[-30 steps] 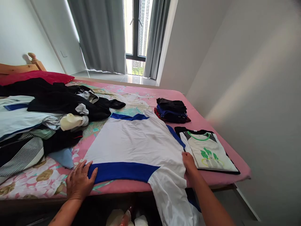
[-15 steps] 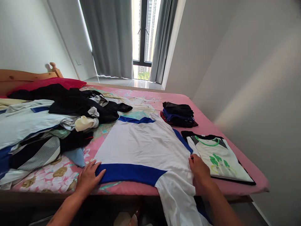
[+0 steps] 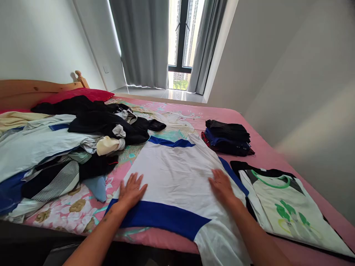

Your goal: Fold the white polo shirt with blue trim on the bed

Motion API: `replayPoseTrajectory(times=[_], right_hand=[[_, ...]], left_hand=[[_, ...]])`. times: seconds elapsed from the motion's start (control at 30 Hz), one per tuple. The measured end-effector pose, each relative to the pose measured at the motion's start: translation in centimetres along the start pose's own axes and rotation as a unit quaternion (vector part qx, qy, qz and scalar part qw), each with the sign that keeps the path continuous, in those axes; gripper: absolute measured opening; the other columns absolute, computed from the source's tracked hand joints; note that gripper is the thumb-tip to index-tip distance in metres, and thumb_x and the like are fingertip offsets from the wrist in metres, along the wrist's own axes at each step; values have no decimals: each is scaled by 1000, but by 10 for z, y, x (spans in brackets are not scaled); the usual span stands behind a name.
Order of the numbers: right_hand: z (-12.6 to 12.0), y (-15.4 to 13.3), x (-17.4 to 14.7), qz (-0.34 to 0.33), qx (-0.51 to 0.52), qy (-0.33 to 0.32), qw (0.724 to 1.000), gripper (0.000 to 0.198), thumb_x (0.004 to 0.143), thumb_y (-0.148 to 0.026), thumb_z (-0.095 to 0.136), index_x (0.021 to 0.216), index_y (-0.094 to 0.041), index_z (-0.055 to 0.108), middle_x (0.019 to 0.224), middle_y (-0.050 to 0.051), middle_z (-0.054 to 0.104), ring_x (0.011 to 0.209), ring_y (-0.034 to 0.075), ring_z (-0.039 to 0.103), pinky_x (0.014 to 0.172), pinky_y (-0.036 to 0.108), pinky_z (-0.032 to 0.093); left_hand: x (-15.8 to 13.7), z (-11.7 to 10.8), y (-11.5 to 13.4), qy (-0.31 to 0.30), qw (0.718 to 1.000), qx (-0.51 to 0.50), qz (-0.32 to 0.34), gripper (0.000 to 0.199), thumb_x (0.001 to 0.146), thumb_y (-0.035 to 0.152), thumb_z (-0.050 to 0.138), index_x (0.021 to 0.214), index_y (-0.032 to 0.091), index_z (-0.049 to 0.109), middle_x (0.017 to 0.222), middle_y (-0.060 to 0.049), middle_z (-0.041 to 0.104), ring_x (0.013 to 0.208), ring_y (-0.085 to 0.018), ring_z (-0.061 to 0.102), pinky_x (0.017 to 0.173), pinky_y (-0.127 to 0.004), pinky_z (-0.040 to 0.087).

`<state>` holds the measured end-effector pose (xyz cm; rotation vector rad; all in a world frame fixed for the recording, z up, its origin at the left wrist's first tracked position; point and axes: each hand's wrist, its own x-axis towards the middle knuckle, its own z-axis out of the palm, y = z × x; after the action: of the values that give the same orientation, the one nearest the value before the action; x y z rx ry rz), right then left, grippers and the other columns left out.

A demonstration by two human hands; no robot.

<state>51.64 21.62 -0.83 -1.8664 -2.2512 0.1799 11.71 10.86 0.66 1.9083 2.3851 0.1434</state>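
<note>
A white shirt with blue bands (image 3: 174, 173) lies spread out on the bed, its near white part hanging over the front edge. My left hand (image 3: 131, 190) rests flat on the shirt's left side, just above the wide blue band, fingers spread. On the right side of the cloth is my right hand (image 3: 221, 183), slightly blurred, with its fingers stretched out and nothing in them. Right of that hand, a folded white T-shirt with a green collar and green print (image 3: 288, 199) lies on top of black cloth.
A loose heap of clothes (image 3: 50, 144) covers the bed's left side, with a red pillow (image 3: 97, 94) behind it. A stack of folded dark clothes (image 3: 227, 136) sits at the back right on the pink bedsheet (image 3: 222, 111). Grey curtains (image 3: 141, 44) hang by the window.
My right hand has let go of the shirt's right edge and moved inward onto its front, opening. My left hand has slid up and right from the lower left corner. The view has shifted left.
</note>
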Motion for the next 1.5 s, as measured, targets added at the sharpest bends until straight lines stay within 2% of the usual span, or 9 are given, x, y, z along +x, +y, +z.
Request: replayPoseTrajectory(times=[0.1, 0.17, 0.43, 0.57, 0.77, 0.9, 1.13, 1.33, 1.5], right_hand=[[14, 40, 3, 52, -38, -5, 998, 63, 88, -50, 34, 137, -10, 37, 145, 14, 34, 136, 25, 25, 111, 42, 19], [16, 41, 7, 75, -34, 3, 997, 66, 89, -53, 29, 137, -9, 37, 144, 15, 35, 135, 26, 25, 111, 43, 19], [19, 3, 25, -4, -33, 25, 999, 58, 90, -52, 21, 136, -22, 40, 146, 6, 34, 137, 24, 20, 111, 49, 13], [37, 24, 22, 9, -53, 37, 998, 64, 87, -55, 24, 138, -19, 38, 146, 8, 34, 136, 26, 24, 109, 47, 20], [43, 24, 21, -21, -41, 113, 993, 62, 86, -55, 27, 134, -19, 43, 140, 10, 42, 132, 28, 32, 105, 49, 26], [45, 25, 23, -59, -29, 161, 985, 58, 86, -53, 35, 132, -19, 43, 138, 10, 43, 127, 30, 38, 103, 50, 31], [51, 33, 30, -93, -40, 182, 978, 59, 85, -48, 43, 138, -24, 35, 138, 9, 43, 124, 30, 42, 99, 51, 35], [49, 35, 34, -109, -29, 185, 976, 60, 84, -47, 47, 138, -25, 34, 137, 10, 44, 123, 30, 43, 97, 50, 38], [40, 32, 35, -96, 9, 221, 970, 48, 82, -48, 51, 123, -23, 50, 126, 11, 54, 114, 30, 51, 93, 49, 41]], left_hand=[[-6, 10, -37, -14, 999, 27, -42, 61, 87, 49, 38, 139, 18, 37, 149, -11, 29, 139, -26, 21, 110, -55, 6], [-6, 10, -38, 2, 998, 31, -56, 58, 87, 47, 38, 136, 16, 41, 148, -12, 31, 138, -28, 22, 109, -58, 7], [58, 3, 49, 14, 983, -69, 171, 49, 91, 44, 36, 138, 27, 39, 150, -6, 29, 139, -24, 20, 112, -50, 7], [88, 11, 39, -26, 994, -60, 88, 55, 88, 52, 40, 136, 27, 40, 149, -10, 31, 137, -27, 24, 110, -54, 4], [153, 5, 19, 46, 989, -124, 64, 33, 91, 36, 37, 91, 22, 67, 99, -7, 66, 101, -21, 57, 97, -43, 36], [227, 7, 12, 71, 984, -145, 69, 29, 86, 21, 41, 106, 19, 63, 115, -7, 62, 111, -18, 53, 101, -32, 38], [332, 20, -7, 99, 975, -194, -38, 33, 80, 20, 45, 109, 18, 60, 120, -11, 59, 123, -25, 46, 103, -37, 35], [364, 18, -28, 89, 959, -249, -97, 25, 61, 28, 63, 84, 18, 61, 83, -7, 65, 89, -28, 61, 76, -35, 48], [355, 13, -38, 123, 931, -336, -70, 28, 70, 34, 53, 92, 17, 59, 79, -4, 64, 80, -20, 62, 67, -28, 51]])
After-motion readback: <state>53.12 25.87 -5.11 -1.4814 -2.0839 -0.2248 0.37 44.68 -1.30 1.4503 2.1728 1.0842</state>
